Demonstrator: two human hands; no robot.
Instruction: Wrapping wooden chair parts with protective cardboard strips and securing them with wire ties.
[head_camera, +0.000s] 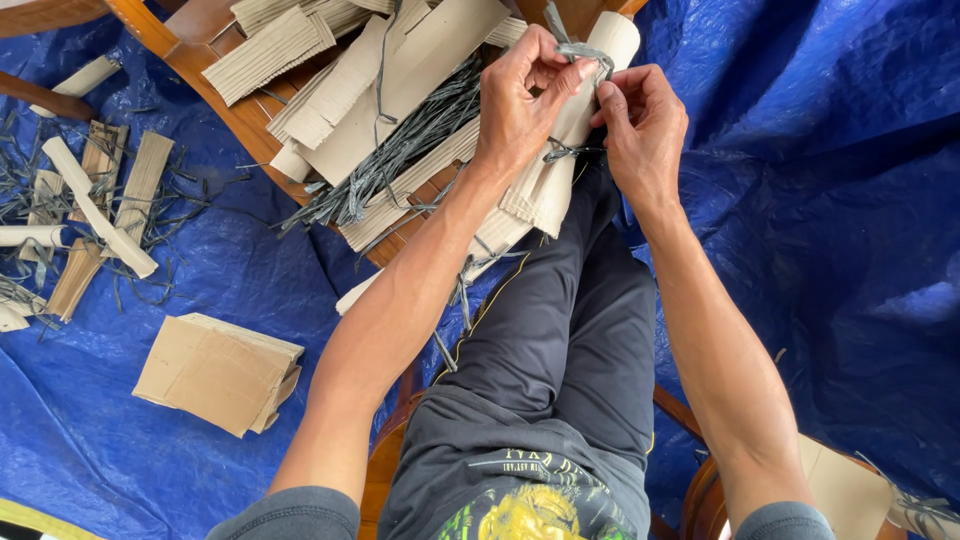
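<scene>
A rolled bundle of corrugated cardboard (562, 160) lies along my right thigh, its far end pointing away from me. My left hand (520, 100) grips the roll near its far end and pinches a grey plastic strap (580, 52) that goes round it. My right hand (642, 125) holds the other end of the same strap against the roll's right side. Another grey strap (566, 152) circles the roll lower down.
A wooden chair (215, 75) ahead carries flat cardboard strips (400, 80) and a bunch of grey straps (400, 155). A blue tarp (820, 200) covers the floor. Cardboard rolls and strap scraps (85, 205) lie at left, a folded cardboard piece (215, 372) nearer me.
</scene>
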